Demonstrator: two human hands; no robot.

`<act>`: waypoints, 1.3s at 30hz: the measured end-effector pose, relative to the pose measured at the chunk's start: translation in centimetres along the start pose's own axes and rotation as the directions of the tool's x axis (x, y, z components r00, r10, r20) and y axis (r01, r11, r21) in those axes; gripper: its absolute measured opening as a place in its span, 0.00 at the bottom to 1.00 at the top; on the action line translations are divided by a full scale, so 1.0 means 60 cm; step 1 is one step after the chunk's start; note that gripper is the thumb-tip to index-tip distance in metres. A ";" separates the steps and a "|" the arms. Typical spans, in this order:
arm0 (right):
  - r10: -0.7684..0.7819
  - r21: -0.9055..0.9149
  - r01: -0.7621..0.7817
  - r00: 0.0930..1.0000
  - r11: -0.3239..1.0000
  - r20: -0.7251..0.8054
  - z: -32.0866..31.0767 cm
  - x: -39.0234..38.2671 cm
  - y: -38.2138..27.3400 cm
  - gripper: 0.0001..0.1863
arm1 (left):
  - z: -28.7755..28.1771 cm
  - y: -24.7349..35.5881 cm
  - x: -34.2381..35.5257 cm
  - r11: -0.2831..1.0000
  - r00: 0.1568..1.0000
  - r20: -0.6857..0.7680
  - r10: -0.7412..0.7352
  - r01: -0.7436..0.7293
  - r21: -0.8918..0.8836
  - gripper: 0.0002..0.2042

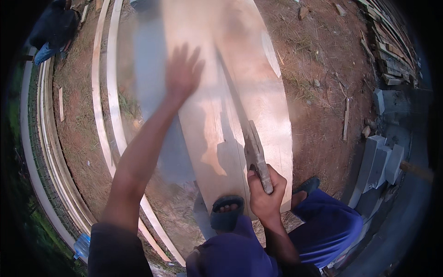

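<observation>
My right hand point(267, 194) is closed around the worn wooden handle of a handsaw point(255, 150). The saw's long blade stretches away from me over a pale plywood sheet point(272, 115), along a narrow dark line in it. Left of the blade, my left hand point(184, 76) lies on the sheet with fingers spread, slightly blurred, holding nothing. A dark sandal point(227, 212) with my foot in it rests on the sheet's near end. My other sandal point(308, 185) is at the right of the sheet. Whether the teeth are in the wood I cannot tell.
Beneath the plywood's left side shows a blue-grey surface point(173, 152). Long wooden strips point(112, 69) lie on the dirt at left. Another person point(53, 27) is at the far left. Stacked lumber point(392, 55) and grey blocks point(376, 161) line the right. A blue bottle point(82, 246) stands near left.
</observation>
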State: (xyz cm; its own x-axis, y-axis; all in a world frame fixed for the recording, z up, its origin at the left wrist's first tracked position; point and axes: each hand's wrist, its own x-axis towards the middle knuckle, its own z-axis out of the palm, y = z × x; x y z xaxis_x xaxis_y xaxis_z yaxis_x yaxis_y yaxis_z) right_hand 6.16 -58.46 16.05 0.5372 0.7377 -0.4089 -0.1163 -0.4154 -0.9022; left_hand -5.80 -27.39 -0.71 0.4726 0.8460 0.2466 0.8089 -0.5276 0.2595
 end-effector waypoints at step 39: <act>-0.144 -0.166 0.138 0.989 0.976 -0.029 0.087 0.221 -0.015 0.13 | -0.005 0.028 0.005 0.999 0.997 0.059 -0.047 0.047 0.005 0.26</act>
State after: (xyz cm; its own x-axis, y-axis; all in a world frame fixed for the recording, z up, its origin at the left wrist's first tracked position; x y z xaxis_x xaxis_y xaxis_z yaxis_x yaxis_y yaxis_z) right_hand 9.02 -45.51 10.69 0.5726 0.7740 -0.2702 0.0992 -0.3926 -0.9143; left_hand -4.41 -28.03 0.05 0.4537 0.8731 0.1783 0.8319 -0.4868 0.2665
